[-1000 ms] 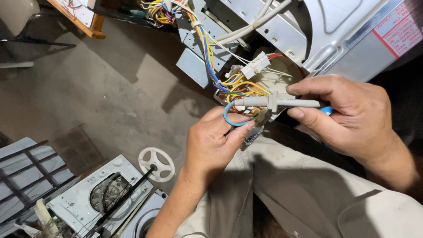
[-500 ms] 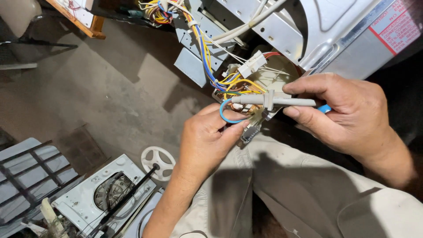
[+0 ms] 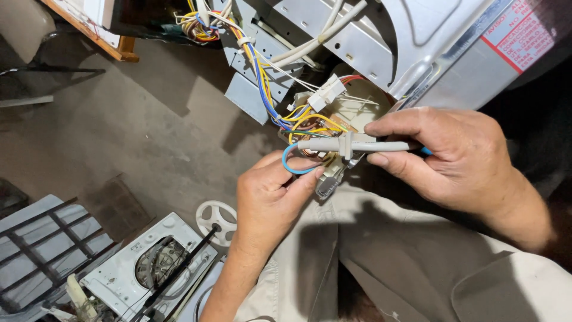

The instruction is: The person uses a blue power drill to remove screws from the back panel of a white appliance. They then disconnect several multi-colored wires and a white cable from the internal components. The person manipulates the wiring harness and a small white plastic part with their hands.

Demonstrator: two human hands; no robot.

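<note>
My right hand (image 3: 459,161) grips a grey rod-shaped probe tool (image 3: 351,145) that points left toward a bundle of yellow, blue and white wires (image 3: 298,116). My left hand (image 3: 268,197) pinches a looped blue wire (image 3: 290,164) between thumb and fingers, just under the probe's tip. Behind the probe sit a white plug connector (image 3: 326,93) and a beige part of an opened grey metal appliance (image 3: 381,42). A small clear connector (image 3: 327,186) hangs below the probe.
My lap in beige trousers (image 3: 381,256) fills the lower right. On the concrete floor (image 3: 119,143) lie a white metal panel with a round opening (image 3: 143,268), a small white wheel (image 3: 217,220) on a black rod, and a grey grille (image 3: 42,250). A wooden edge (image 3: 95,33) is top left.
The probe has shifted slightly left and level across the wires. My left hand stays on the blue wire loop with little movement.
</note>
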